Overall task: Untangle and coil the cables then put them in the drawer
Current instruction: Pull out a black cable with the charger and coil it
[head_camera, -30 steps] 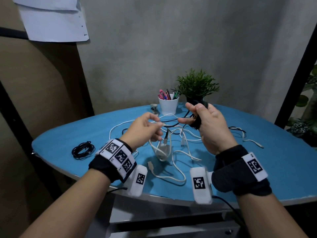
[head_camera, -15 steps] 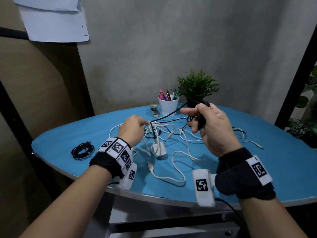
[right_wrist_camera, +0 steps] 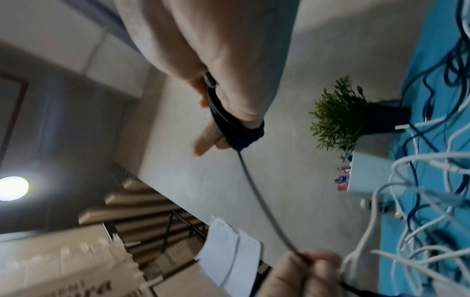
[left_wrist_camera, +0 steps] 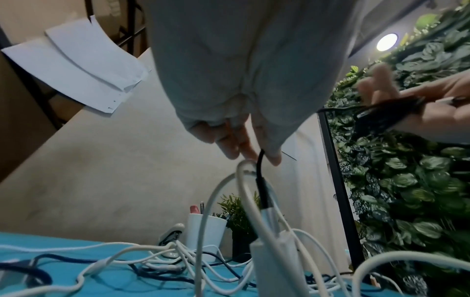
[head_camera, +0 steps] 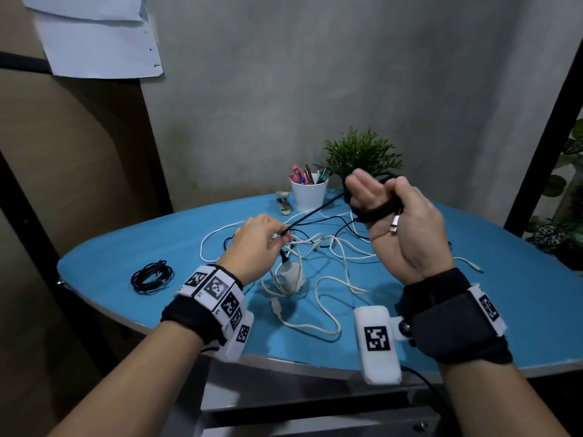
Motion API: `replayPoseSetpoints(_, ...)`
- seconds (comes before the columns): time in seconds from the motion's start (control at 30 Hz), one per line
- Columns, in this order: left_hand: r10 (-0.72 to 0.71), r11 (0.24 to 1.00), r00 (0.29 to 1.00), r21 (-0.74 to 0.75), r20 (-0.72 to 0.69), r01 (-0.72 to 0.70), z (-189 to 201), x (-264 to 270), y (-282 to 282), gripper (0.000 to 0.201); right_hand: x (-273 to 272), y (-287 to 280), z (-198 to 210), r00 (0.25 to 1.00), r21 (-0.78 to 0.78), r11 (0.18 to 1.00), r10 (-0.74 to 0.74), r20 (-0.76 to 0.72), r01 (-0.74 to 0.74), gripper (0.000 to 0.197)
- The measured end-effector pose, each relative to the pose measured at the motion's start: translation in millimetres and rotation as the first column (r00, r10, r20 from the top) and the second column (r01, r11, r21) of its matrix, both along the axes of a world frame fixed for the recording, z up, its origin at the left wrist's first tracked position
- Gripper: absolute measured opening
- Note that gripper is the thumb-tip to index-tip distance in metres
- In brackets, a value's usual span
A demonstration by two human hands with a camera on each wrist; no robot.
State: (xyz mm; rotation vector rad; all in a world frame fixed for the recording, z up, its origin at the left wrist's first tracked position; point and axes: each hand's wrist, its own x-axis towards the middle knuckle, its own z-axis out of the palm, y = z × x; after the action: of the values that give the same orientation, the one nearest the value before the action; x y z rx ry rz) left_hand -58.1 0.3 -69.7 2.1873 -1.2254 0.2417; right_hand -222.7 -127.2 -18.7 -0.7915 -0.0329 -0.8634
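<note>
1. Black cable (head_camera: pixel 377 210) wraps in thick rounds about the right hand's (head_camera: pixel 407 234) fingers, thumb curled over it, metal plug (head_camera: pixel 393 224) on the palm.
2. The left hand (head_camera: pixel 252 247) pinches its taut strand.
3. Thin white cables (head_camera: pixel 318 242) sprawl tangled on the blue table (head_camera: pixel 126 257); a round black coil (head_camera: pixel 151 275) lies left.

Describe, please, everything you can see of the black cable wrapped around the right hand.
The black cable is thin and flexible. Several turns are wrapped around the right hand's fingers and held under the thumb, with its silver plug lying against the palm. One strand runs taut down to the left hand, whose fingertips pinch it above the blue table. Below the pinch, its other end enters a white adapter.
</note>
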Motion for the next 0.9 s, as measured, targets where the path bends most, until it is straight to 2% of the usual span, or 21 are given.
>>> replayPoseSetpoints(0.13,-0.087,0.995,0.996,0.045,-0.013,0.088,0,-11,0,0.016,5,-1,1,0.992,0.117,0.988,-0.109,0.058,0.102,0.016)
replayPoseSetpoints(0.23,-0.105,0.986,0.994,0.129,0.011,0.103,3,-21,-1,0.017,12,-3,-4,0.978,0.086,0.976,-0.205,0.038,0.201,0.011)
replayPoseSetpoints(0.33,-0.129,0.975,0.992,0.182,0.004,0.126,5,-30,0,0.015,16,-3,-11,0.924,-0.145,0.920,-0.377,-0.069,0.364,0.016)
replayPoseSetpoints(0.4,-0.143,0.973,0.990,0.181,0.004,0.140,7,-32,-1,0.015,17,-2,-19,0.835,-0.437,0.791,-0.532,-0.143,0.429,0.014)
replayPoseSetpoints(0.47,-0.154,0.975,0.988,0.161,-0.005,0.153,9,-32,-2,0.014,19,-3,-28,0.734,-0.730,0.596,-0.650,-0.196,0.333,0.010)
replayPoseSetpoints(0.57,-0.166,0.985,0.986,0.039,-0.022,0.167,11,-30,-1,0.009,21,-7,-40,0.604,-0.940,0.335,-0.761,-0.235,0.056,0.010)
replayPoseSetpoints(0.6,-0.167,0.986,0.985,-0.014,-0.036,0.166,12,-30,1,0.009,20,-4,-40,0.581,-0.952,0.302,-0.768,-0.269,-0.041,0.010)
replayPoseSetpoints(0.73,-0.157,0.984,0.986,-0.097,-0.051,0.151,12,-29,4,0.007,16,7,-34,0.590,-0.904,0.320,-0.685,-0.427,-0.283,0.025)
replayPoseSetpoints(0.83,-0.146,0.986,0.989,-0.079,-0.011,0.145,11,-33,3,0.006,14,11,-30,0.594,-0.915,0.213,-0.705,-0.387,-0.343,0.034)
replayPoseSetpoints(0.87,-0.131,0.990,0.991,-0.051,-0.002,0.131,11,-35,3,0.005,15,10,-31,0.608,-0.920,0.222,-0.696,-0.382,-0.324,0.035)
replayPoseSetpoints(0.9,-0.115,0.993,0.993,-0.019,0.002,0.115,10,-35,2,0.005,16,8,-33,0.638,-0.920,0.266,-0.664,-0.390,-0.287,0.034)
